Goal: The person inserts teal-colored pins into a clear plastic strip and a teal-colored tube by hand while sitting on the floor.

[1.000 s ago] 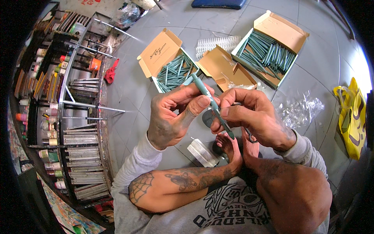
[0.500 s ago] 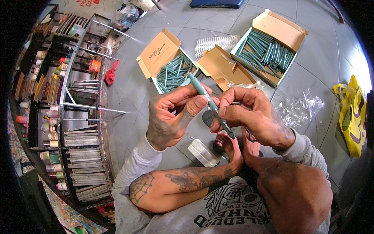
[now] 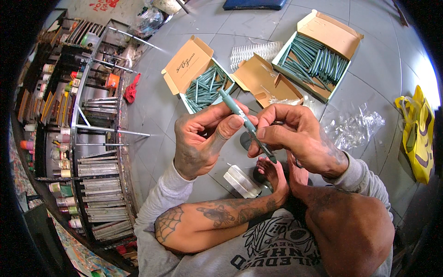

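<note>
A slim teal-green pen (image 3: 240, 112) with white print on its barrel slants between my hands, its upper end leaning left and its darker end low on the right. My left hand (image 3: 203, 137) pinches the barrel's upper half between thumb and fingers. Lower down, the thumb and bent fingers of my right hand (image 3: 295, 133) close on the pen's side. Beyond my left hand, an open cardboard box (image 3: 187, 57) holds many similar green pens. Another open box (image 3: 330, 30) of such pens stands farther right.
Between the boxes lies an opened carton (image 3: 253, 74) beside clear ridged plastic (image 3: 255, 51). Crumpled clear wrap (image 3: 355, 127) and a yellow bag (image 3: 416, 138) are to the right. A white block-like object (image 3: 241, 181) rests near my foot. A rack of frames and bottles (image 3: 99, 194) fills the left.
The pen's upper end has shifted slightly left and down. Both hands keep their hold on it, nearly in the same place.
</note>
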Available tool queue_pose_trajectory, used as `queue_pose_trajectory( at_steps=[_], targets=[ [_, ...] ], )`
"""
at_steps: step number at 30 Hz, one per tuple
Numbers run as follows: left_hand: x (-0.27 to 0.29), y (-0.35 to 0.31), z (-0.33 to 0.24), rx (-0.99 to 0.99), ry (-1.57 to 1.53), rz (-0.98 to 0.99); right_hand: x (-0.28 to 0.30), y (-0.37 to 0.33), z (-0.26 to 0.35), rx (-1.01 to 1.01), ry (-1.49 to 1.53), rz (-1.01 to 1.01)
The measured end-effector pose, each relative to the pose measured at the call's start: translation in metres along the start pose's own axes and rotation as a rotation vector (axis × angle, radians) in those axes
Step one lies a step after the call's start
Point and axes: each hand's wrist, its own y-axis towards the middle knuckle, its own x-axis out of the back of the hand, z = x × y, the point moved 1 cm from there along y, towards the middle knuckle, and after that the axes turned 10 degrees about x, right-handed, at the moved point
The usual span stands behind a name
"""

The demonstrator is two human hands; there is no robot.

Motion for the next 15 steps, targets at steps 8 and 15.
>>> queue_pose_trajectory(
  at_steps=[8,15],
  targets=[
    [0.0013,0.0002,-0.0020,-0.009,0.009,0.034,-0.0008,-0.0004,0.0002,0.013,0.013,-0.002],
    [0.0006,0.0005,-0.0008,-0.004,-0.018,0.036,0.0000,-0.0005,0.0026,0.002,-0.016,0.010]
  ],
)
